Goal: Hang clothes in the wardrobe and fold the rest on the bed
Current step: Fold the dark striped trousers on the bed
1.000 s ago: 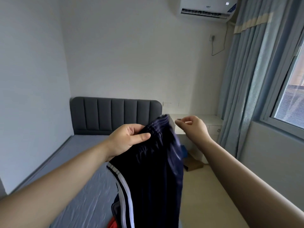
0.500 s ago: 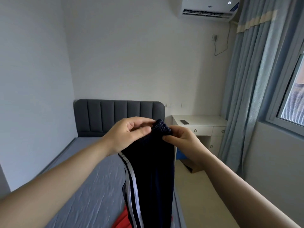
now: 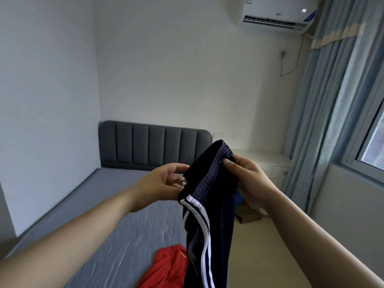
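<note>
1. Head view: your navy track pants (image 3: 209,225) hang with their long axis vertical, the ribbed elastic waistband up at chest height and the legs dropping straight down out of the bottom edge. The white side stripes face you and run down the garment's length.
2. Your right hand (image 3: 245,179) comes in from the lower right, forearm raised, wrist bent inward. Its fingers (image 3: 229,165) are closed on the far end of the waistband, thumb pressed on the near face of the fabric, the rest wrapped behind.
3. Your left hand (image 3: 164,183) reaches in from the lower left, palm turned toward the pants. Its fingers (image 3: 177,180) are loosely curled and go behind the near end of the waistband, beside the stripes; you cannot tell from here whether they actually pinch the cloth.
4. The waistband runs on a slant between your two hands, higher at the right hand, lower at the left.
5. The pants hang over the right edge of the bed (image 3: 99,204), above a red shirt (image 3: 166,267) lying crumpled on the grey sheet, with the pants' legs covering its right side.
6. The padded grey headboard (image 3: 149,146) stands against the far wall.
</note>
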A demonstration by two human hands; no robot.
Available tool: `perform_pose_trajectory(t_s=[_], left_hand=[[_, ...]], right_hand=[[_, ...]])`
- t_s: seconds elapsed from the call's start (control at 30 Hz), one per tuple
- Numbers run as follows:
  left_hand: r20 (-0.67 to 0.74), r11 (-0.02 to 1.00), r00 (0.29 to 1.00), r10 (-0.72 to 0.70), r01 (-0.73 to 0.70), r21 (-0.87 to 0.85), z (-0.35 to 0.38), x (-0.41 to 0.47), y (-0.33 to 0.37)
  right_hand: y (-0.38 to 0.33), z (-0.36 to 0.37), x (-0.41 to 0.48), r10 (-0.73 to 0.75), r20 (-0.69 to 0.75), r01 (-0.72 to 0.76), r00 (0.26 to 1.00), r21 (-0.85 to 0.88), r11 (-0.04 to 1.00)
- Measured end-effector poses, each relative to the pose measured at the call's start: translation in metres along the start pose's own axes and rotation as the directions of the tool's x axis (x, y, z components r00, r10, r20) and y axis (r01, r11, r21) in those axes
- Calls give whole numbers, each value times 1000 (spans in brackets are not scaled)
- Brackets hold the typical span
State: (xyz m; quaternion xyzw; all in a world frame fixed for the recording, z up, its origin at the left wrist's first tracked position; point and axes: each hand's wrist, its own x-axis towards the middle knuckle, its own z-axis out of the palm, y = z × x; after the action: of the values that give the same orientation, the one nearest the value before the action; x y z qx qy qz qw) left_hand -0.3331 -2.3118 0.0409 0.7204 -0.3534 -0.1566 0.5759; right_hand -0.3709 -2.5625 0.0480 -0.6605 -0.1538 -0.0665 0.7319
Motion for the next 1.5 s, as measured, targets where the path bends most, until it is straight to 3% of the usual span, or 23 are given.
perform_pose_trajectory(t_s=[0.1,0.17,0.23,0.33,0.4,0.43,0.53,0.63,0.77,0.9,1.07,1.13,1.27,1.33,1.5], left_hand=[[-169,980,966,198,-189,69,9,0,1],[-189,933,919,345,-314,175,11,-1,5],[-190,888,896,402,-331,320,10,-2,9],[-202,929,935,291,-226,293,-2,-3,17],[-96,967,978,184,-163,194,-6,-6,22],[-51,953,983,174,-155,262,-6,-7,24],[-69,778,956,284,-188,599,-3,-6,23],[-150,755,903,402,-234,613,-8,-1,26],[-187,762,896,403,-216,610,-24,6,25],[-207,799,940,272,-102,592,-40,14,32],[-69,718,998,0,48,694,-54,16,48],[-27,704,998,-49,54,708,-50,19,57],[-63,781,996,69,-15,625,-50,25,62],[-90,749,989,121,-31,662,-55,26,58],[-104,693,986,133,-17,721,-71,31,54]], right_hand=[[2,0,2,-1,-18,1,1000,27,1000],[2,1,2,4,-29,-3,1000,45,999],[1,1,2,4,-33,-2,999,40,999],[0,6,3,-1,-78,1,997,0,1000],[-1,9,5,-1,-125,1,992,2,1000],[-1,11,6,0,-150,1,989,8,1000],[-1,16,9,0,-190,5,982,25,1000],[-2,20,10,-14,-143,10,990,-24,1000],[-5,21,6,-20,-14,19,1000,-86,996],[-6,28,3,-48,46,56,998,-201,978],[0,44,13,-67,2,65,998,-273,960],[-1,53,18,-85,8,83,996,-334,939],[-6,65,24,-121,-2,113,993,-335,936],[-3,64,23,-105,-17,93,994,-341,936],[32,41,8,121,-142,-171,982,-424,889]])
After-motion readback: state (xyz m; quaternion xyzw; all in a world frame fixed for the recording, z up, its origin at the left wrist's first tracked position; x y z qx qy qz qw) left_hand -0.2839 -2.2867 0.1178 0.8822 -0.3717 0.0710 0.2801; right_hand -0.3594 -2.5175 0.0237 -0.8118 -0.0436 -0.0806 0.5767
